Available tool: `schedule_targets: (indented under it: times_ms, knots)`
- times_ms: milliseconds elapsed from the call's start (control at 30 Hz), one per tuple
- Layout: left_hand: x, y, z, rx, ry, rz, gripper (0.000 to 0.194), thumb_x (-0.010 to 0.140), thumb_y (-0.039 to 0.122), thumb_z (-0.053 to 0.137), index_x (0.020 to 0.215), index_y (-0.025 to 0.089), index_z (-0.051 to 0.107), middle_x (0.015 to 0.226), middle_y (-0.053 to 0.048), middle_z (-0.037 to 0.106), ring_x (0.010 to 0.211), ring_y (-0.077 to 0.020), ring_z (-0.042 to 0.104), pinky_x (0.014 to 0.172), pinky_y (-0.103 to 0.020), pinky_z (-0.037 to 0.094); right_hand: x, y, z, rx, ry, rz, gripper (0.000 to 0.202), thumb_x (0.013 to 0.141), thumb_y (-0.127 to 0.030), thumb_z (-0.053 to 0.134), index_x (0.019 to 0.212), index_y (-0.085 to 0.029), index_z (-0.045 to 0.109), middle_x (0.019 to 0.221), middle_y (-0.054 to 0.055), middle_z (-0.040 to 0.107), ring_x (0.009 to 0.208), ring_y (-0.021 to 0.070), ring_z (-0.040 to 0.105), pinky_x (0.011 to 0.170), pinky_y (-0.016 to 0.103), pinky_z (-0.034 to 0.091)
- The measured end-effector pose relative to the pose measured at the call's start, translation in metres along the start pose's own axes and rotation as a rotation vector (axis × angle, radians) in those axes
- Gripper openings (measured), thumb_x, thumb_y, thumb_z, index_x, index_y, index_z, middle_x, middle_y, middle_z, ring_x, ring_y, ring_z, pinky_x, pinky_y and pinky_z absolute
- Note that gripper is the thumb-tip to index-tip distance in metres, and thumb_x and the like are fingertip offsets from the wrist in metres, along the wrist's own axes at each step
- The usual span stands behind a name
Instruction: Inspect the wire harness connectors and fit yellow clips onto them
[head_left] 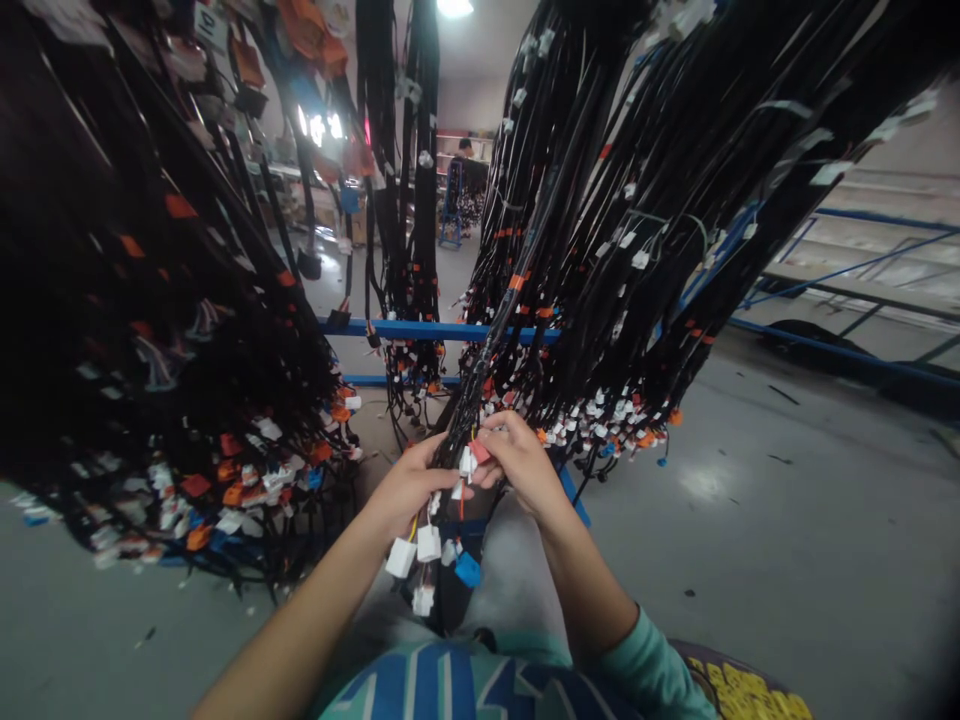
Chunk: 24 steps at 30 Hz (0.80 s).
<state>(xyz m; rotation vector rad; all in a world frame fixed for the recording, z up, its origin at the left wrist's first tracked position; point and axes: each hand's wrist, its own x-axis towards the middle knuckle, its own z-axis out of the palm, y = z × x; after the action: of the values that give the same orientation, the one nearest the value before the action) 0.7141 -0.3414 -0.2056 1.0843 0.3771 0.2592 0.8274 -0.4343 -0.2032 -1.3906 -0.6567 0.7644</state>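
A black wire harness (480,372) hangs down in front of me, its lower end between my two hands. My left hand (411,488) is closed around the bundle of wires from the left. With its fingertips, my right hand (519,462) pinches a red connector (479,452) at the bundle's right side. Touching it is a white connector (466,464). Below my left hand dangle white connectors (428,543) and a blue connector (468,570) on short wires. Parts of the fingers of my left hand are hidden behind the wires.
Thick bunches of black harnesses (600,260) hang on the right, with more harnesses (150,300) on the left. A blue metal rail (420,329) crosses between them. Blue-framed shelving (862,270) stands at the right. Far back, a person (465,148) is partly visible.
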Motion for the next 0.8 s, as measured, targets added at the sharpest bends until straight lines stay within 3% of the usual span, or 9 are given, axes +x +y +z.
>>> schedule_targets:
  times_ms: [167,333,500,667,800]
  knots:
    - [0.004,0.004,-0.012,-0.149,-0.069,-0.147,0.028,0.058,0.003,0.065,0.085,0.009,0.062,0.070,-0.008,0.067,0.055,-0.0171,0.064,0.051,-0.023,0.052,-0.004,-0.006,-0.005,-0.028,-0.170,-0.053,0.035,0.076,-0.045,0.051,0.100,-0.020,0.048,0.052,-0.008,0.055,0.041,0.0097,0.059,0.038,0.016,0.043]
    - [0.009,0.006,-0.021,-0.234,-0.065,-0.249,0.036,0.062,-0.001,0.056,0.097,0.008,0.062,0.066,-0.009,0.068,0.049,-0.0184,0.064,0.044,-0.024,0.053,-0.011,-0.014,-0.011,-0.123,-0.317,-0.137,0.040,0.073,-0.029,0.057,0.113,-0.023,0.054,0.066,-0.004,0.061,0.054,0.0102,0.059,0.054,0.024,0.047]
    - [0.010,0.007,-0.020,-0.308,-0.004,-0.321,0.045,0.066,-0.003,0.051,0.109,0.008,0.056,0.062,-0.010,0.068,0.047,-0.0213,0.064,0.039,-0.028,0.053,-0.009,-0.010,-0.009,-0.210,-0.256,-0.171,0.045,0.067,-0.022,0.062,0.112,-0.023,0.056,0.061,-0.005,0.055,0.055,0.0111,0.053,0.059,0.027,0.044]
    - [0.013,0.007,-0.024,-0.405,-0.045,-0.372,0.051,0.070,-0.002,0.048,0.121,0.005,0.048,0.064,-0.011,0.069,0.057,-0.0254,0.067,0.045,-0.031,0.055,-0.006,-0.002,-0.005,-0.032,-0.201,-0.149,0.044,0.065,-0.024,0.063,0.109,-0.024,0.056,0.086,-0.001,0.062,0.072,0.0131,0.058,0.070,0.028,0.047]
    - [0.017,0.011,-0.023,-0.469,-0.076,-0.397,0.053,0.074,-0.001,0.043,0.128,0.001,0.039,0.069,-0.015,0.070,0.054,-0.0242,0.066,0.043,-0.027,0.053,-0.007,0.002,-0.005,-0.009,-0.164,-0.139,0.052,0.070,-0.029,0.061,0.120,-0.026,0.048,0.093,0.002,0.060,0.075,0.0141,0.060,0.063,0.026,0.049]
